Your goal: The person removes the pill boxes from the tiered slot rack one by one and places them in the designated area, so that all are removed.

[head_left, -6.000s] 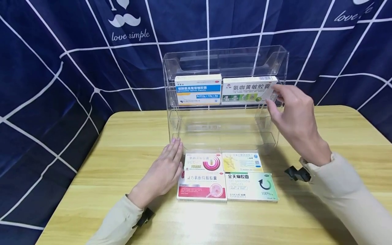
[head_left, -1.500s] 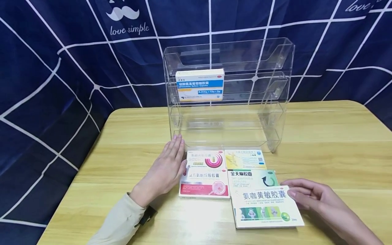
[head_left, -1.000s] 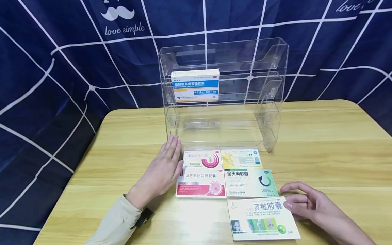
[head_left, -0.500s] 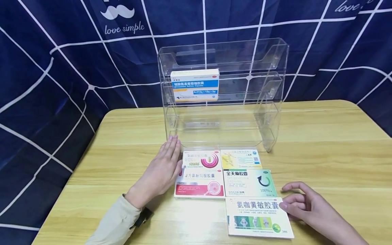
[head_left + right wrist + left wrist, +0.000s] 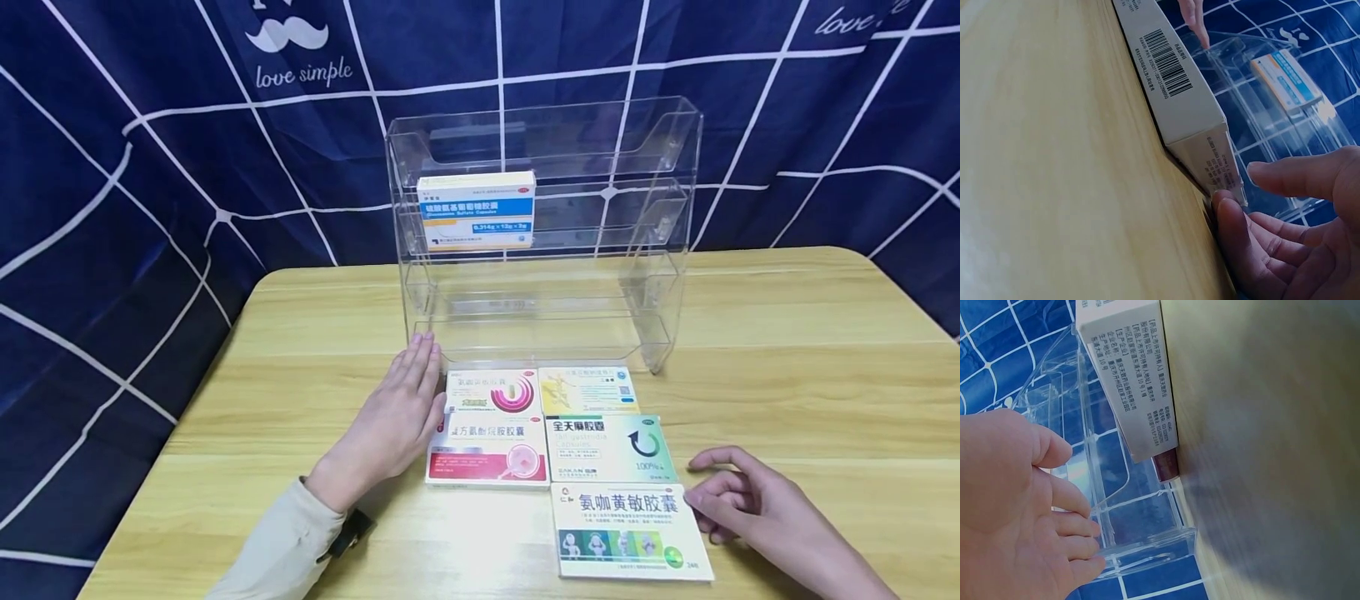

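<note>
A white-and-green capsule box (image 5: 630,533) lies flat on the table, nearest the person. At its right end is my right hand (image 5: 757,508); in the right wrist view one fingertip touches the box's end (image 5: 1207,162) while the thumb stands slightly off it. My left hand (image 5: 386,417) rests with straight fingers by the lower left corner of the clear acrylic rack (image 5: 555,333). Beside it are a red-and-white box (image 5: 487,450) and a pink-ringed box (image 5: 491,392). A green-and-white box (image 5: 611,450) and a yellow box (image 5: 588,390) adjoin these on the right.
A blue-and-white box (image 5: 476,212) stands at the left in an upper tier of the rack. Behind the wooden table (image 5: 787,375) hangs a navy curtain (image 5: 562,50) with white lines.
My right hand has brought the white-and-green box from the rack down to the table, below the green-and-white box. Lately the box has shifted slightly left and straightened. My left hand has stayed put.
</note>
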`<state>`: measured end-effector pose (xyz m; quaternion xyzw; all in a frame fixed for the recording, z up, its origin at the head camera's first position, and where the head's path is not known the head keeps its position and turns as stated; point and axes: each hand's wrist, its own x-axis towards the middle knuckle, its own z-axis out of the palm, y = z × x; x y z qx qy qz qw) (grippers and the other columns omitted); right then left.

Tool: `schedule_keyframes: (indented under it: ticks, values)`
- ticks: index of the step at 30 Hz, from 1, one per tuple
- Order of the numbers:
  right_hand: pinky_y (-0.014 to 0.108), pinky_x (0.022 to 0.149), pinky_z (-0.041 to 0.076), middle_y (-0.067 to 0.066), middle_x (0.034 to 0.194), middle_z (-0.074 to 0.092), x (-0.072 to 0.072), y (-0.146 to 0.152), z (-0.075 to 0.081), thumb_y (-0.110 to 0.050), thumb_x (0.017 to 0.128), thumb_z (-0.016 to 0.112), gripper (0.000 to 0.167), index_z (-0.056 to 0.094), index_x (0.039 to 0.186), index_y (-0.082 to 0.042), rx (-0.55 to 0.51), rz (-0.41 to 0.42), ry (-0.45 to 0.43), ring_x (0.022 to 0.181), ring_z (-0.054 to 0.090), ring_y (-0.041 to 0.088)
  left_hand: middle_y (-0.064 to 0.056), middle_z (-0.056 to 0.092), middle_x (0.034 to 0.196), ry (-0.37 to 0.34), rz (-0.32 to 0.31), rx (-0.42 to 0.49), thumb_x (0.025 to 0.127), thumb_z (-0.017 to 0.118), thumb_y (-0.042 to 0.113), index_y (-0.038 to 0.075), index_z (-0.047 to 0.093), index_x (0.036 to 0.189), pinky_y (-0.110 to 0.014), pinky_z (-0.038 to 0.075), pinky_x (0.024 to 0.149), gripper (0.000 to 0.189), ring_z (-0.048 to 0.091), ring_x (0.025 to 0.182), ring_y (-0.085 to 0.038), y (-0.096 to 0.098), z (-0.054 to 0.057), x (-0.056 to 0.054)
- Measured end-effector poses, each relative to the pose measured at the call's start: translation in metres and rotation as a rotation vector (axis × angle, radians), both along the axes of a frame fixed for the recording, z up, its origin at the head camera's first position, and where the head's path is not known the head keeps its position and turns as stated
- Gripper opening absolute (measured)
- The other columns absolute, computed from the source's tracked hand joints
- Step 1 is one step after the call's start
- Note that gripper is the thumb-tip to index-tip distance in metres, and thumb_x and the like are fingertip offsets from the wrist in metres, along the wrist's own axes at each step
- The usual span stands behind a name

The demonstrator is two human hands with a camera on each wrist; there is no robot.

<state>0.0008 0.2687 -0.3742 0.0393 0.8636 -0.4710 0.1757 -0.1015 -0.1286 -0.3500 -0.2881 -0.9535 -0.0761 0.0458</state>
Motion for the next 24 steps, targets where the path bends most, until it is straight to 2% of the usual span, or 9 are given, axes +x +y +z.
schedule_keyframes:
  ticks: [9,14,19,24]
  values:
    - [0.027,0.052,0.051,0.005,0.082,0.064,-0.002,-0.002,0.000,-0.018,0.095,0.061,0.046,0.042,0.130,0.005,0.006,-0.003,0.005,0.065,0.062,0.014,-0.027,0.015,0.156,-0.008,0.005,-0.004,0.102,0.040,0.025,-0.010,0.024,0.147,-0.044,0.014,0.118,0.059,0.009,0.146,-0.035,-0.001,0.000,0.001]
    - [0.028,0.052,0.052,0.005,0.082,0.065,-0.003,-0.001,0.000,-0.017,0.096,0.059,0.041,0.045,0.128,0.005,-0.015,-0.003,0.058,0.065,0.063,0.016,-0.026,0.013,0.156,-0.012,0.008,-0.008,0.102,0.040,0.025,-0.010,0.023,0.147,-0.044,0.013,0.118,0.059,0.008,0.146,-0.035,-0.001,0.001,0.002]
    - [0.028,0.057,0.056,0.004,0.083,0.069,-0.008,0.007,0.010,-0.012,0.096,0.060,0.034,0.049,0.123,0.005,0.031,-0.040,0.197,0.069,0.066,0.014,-0.026,0.014,0.156,-0.010,0.003,-0.001,0.102,0.040,0.024,-0.010,0.024,0.147,-0.044,0.014,0.118,0.059,0.010,0.145,-0.036,-0.001,0.001,0.002]
    - [0.023,0.059,0.055,0.002,0.082,0.070,-0.022,0.014,0.030,-0.008,0.093,0.063,0.029,0.056,0.118,0.003,0.105,-0.019,0.378,0.070,0.067,0.010,-0.025,0.014,0.156,-0.010,-0.001,-0.002,0.102,0.040,0.024,-0.010,0.025,0.147,-0.044,0.014,0.118,0.058,0.010,0.145,-0.035,0.000,0.001,0.001]
